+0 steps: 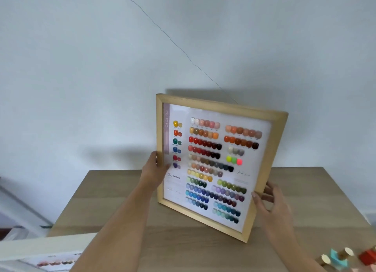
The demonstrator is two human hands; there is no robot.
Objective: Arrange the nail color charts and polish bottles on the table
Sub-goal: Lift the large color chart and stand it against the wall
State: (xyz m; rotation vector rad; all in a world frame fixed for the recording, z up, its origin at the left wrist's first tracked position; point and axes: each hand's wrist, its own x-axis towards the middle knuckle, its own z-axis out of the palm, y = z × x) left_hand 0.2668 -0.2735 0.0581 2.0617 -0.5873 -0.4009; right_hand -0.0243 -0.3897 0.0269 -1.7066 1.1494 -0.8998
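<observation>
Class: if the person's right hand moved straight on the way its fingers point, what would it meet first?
The framed colour chart: the right hand points up and leftward, thumb on the front and fingers round the frame's right edge, so nothing lies between. Blur hides the grip's firmness.

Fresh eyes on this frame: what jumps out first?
The wood-framed colour chart dominates mid-frame, tilted, with rows of nail swatches. The left hand grips its left edge and the right hand holds its right edge. Under it is a pale wooden table against a white wall; blurred polish bottles sit at bottom right and a second chart at bottom left.
</observation>
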